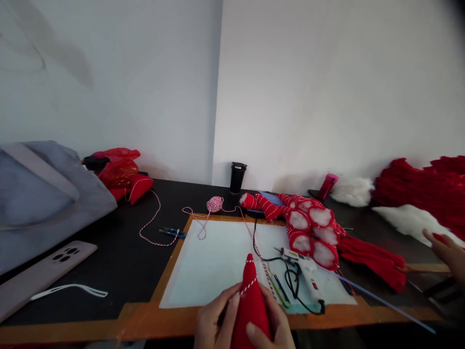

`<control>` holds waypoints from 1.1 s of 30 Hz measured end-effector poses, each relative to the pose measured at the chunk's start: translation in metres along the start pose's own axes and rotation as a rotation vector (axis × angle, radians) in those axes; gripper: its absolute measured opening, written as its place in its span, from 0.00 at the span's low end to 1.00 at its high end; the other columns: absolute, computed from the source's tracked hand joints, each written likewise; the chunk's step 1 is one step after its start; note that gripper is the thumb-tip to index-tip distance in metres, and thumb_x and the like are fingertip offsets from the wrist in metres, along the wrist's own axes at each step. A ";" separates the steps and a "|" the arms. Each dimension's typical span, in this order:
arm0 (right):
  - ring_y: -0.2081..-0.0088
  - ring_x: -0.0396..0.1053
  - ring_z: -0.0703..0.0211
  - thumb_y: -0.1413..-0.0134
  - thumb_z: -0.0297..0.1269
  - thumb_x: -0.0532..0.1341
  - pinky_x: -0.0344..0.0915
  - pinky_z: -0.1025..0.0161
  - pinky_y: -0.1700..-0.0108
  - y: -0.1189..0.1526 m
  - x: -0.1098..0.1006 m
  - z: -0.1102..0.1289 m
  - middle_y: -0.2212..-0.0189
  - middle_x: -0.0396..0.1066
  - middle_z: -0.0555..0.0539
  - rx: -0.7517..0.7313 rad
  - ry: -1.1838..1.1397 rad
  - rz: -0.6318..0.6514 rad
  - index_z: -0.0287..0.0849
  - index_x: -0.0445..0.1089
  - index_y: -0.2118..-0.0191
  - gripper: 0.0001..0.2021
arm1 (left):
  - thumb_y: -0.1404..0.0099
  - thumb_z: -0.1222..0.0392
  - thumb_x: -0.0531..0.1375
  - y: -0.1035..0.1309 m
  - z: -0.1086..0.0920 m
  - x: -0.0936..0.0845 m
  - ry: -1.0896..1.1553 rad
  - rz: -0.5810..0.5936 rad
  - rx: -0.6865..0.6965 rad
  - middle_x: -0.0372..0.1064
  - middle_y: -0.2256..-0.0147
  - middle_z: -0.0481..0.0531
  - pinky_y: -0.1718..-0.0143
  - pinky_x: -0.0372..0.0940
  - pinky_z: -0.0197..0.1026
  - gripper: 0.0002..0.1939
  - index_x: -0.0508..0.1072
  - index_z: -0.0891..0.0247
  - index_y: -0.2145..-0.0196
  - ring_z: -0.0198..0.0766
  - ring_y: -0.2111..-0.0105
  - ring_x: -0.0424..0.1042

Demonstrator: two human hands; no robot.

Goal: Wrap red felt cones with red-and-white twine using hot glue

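Observation:
A red fabric cone [250,310] stands tip up at the table's front edge, between my two hands. Its lower end runs out of the picture. My left hand [220,317] is closed on the cone's left side, with its thumb and finger at a red-and-white twisted cord [248,288] that slants across the cone. On the other side my right hand [274,322] wraps round the cone, thumb across its front. More of the cord [267,271] lies on the white sheet [207,261] and leads back to a cord ball [215,204].
Several stuffed red cones [312,223] are piled right of centre. A soldering iron [290,254] and a white power strip [312,281] lie nearby. Left are snips [172,233], a phone [47,276] and a grey bag [47,203]. Another person's hand [448,252] shows at far right.

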State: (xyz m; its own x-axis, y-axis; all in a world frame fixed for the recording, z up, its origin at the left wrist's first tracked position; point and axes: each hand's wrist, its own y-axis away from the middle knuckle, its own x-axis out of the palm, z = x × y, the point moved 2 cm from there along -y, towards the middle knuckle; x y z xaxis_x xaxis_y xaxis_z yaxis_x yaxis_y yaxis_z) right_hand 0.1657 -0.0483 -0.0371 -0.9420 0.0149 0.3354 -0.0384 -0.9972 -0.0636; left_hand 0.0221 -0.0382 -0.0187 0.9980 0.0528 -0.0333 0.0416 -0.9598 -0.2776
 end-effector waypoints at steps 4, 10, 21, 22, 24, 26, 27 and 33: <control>0.64 0.77 0.49 0.65 0.52 0.75 0.71 0.59 0.62 -0.007 -0.002 0.003 0.62 0.80 0.45 0.134 -0.228 0.112 0.47 0.70 0.45 0.37 | 0.32 0.47 0.58 -0.005 0.000 -0.006 0.010 -0.017 -0.031 0.75 0.72 0.52 0.70 0.66 0.33 0.17 0.79 0.61 0.69 0.40 0.72 0.72; 0.74 0.72 0.56 0.64 0.50 0.74 0.63 0.64 0.71 -0.009 0.001 0.002 0.68 0.78 0.47 0.204 -0.328 0.200 0.47 0.67 0.49 0.34 | 0.33 0.46 0.60 -0.008 -0.003 -0.013 0.031 -0.003 -0.057 0.63 0.76 0.48 0.74 0.56 0.34 0.18 0.76 0.62 0.73 0.35 0.76 0.60; 0.74 0.74 0.54 0.63 0.49 0.74 0.66 0.63 0.71 -0.010 0.000 -0.007 0.69 0.78 0.48 0.205 -0.384 0.184 0.49 0.71 0.51 0.30 | 0.34 0.43 0.60 -0.005 0.000 -0.003 0.221 -0.009 -0.202 0.61 0.74 0.46 0.73 0.56 0.32 0.19 0.70 0.61 0.71 0.34 0.74 0.60; 0.70 0.76 0.52 0.63 0.50 0.75 0.69 0.61 0.69 -0.011 -0.001 -0.009 0.65 0.80 0.47 0.205 -0.390 0.159 0.49 0.72 0.52 0.28 | 0.35 0.42 0.61 -0.005 0.001 -0.001 0.264 0.005 -0.241 0.61 0.75 0.45 0.74 0.56 0.32 0.19 0.69 0.61 0.71 0.34 0.75 0.59; 0.59 0.78 0.47 0.62 0.50 0.75 0.72 0.58 0.59 -0.011 0.000 -0.015 0.56 0.80 0.45 0.200 -0.364 0.077 0.48 0.75 0.54 0.26 | 0.36 0.40 0.61 -0.004 0.005 0.004 0.336 0.017 -0.301 0.62 0.75 0.45 0.76 0.56 0.32 0.20 0.69 0.60 0.70 0.33 0.76 0.59; 0.49 0.74 0.45 0.59 0.50 0.75 0.70 0.56 0.47 -0.010 0.002 -0.022 0.51 0.78 0.45 0.163 -0.264 -0.018 0.47 0.77 0.53 0.25 | 0.36 0.39 0.61 -0.004 0.009 0.006 0.350 0.005 -0.311 0.65 0.75 0.46 0.75 0.58 0.32 0.20 0.69 0.59 0.68 0.35 0.76 0.61; 0.44 0.71 0.45 0.56 0.51 0.74 0.66 0.56 0.42 -0.008 0.003 -0.025 0.48 0.77 0.45 0.126 -0.187 -0.065 0.47 0.78 0.52 0.25 | 0.36 0.38 0.60 -0.004 0.010 0.006 0.334 0.000 -0.306 0.66 0.75 0.46 0.75 0.58 0.32 0.20 0.70 0.59 0.67 0.35 0.75 0.63; 0.37 0.63 0.40 0.49 0.48 0.71 0.61 0.49 0.35 0.006 0.009 -0.027 0.42 0.72 0.47 0.008 0.040 -0.157 0.51 0.74 0.44 0.26 | 0.35 0.39 0.59 -0.002 0.008 0.009 0.244 -0.034 -0.261 0.65 0.75 0.46 0.76 0.60 0.32 0.19 0.70 0.59 0.66 0.35 0.76 0.64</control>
State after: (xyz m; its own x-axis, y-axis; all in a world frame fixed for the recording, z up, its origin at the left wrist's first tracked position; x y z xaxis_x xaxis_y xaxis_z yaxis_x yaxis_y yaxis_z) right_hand 0.1477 -0.0524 -0.0600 -0.9372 0.1730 0.3030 -0.1834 -0.9830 -0.0058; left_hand 0.0306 -0.0333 -0.0263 0.9763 0.0483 0.2111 0.0535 -0.9984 -0.0191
